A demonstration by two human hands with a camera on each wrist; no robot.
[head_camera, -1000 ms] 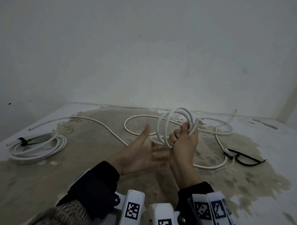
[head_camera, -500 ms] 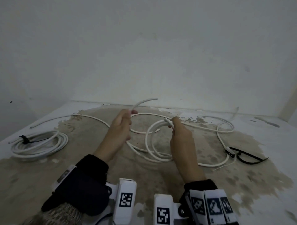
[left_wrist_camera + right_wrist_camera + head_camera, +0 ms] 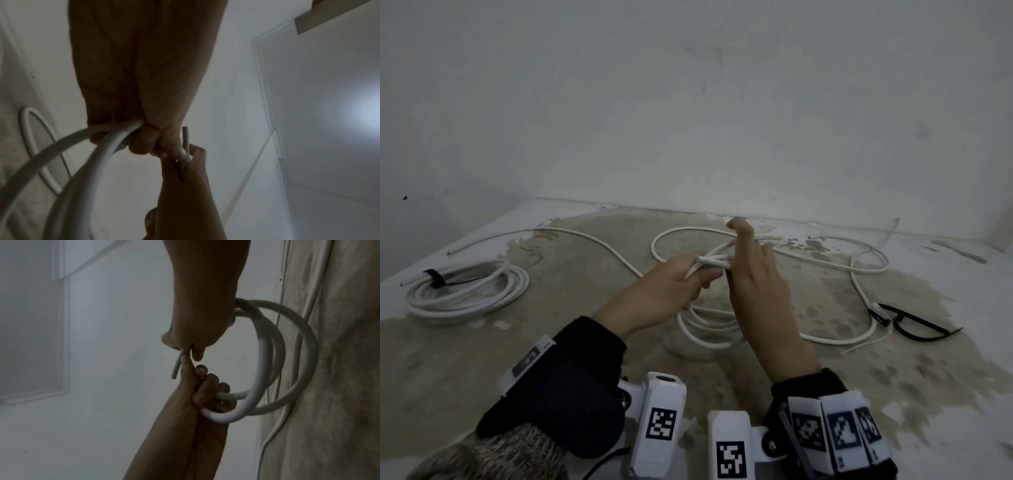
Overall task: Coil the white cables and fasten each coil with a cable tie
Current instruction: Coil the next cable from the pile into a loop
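Observation:
The loose white cable (image 3: 859,267) sprawls over the stained floor, and part of it is wound into a small coil (image 3: 705,329) that hangs between both hands. My left hand (image 3: 705,274) grips the coil's loops at the top, fingers curled round them (image 3: 144,139). Close against it on the right, my right hand (image 3: 736,253) pinches the cable's free end (image 3: 176,368), with the index finger raised. A finished coil (image 3: 465,291), bound with a black tie (image 3: 434,277), lies at the far left.
Black cable ties (image 3: 914,325) lie on the floor at the right, beside a small white connector. A long stretch of cable (image 3: 585,236) runs off to the back left. White walls close off the floor behind and on the left.
A second ago the right hand held the coil up and the left hand was open. The left hand then took the cable end, and now both hands meet at the coil's top.

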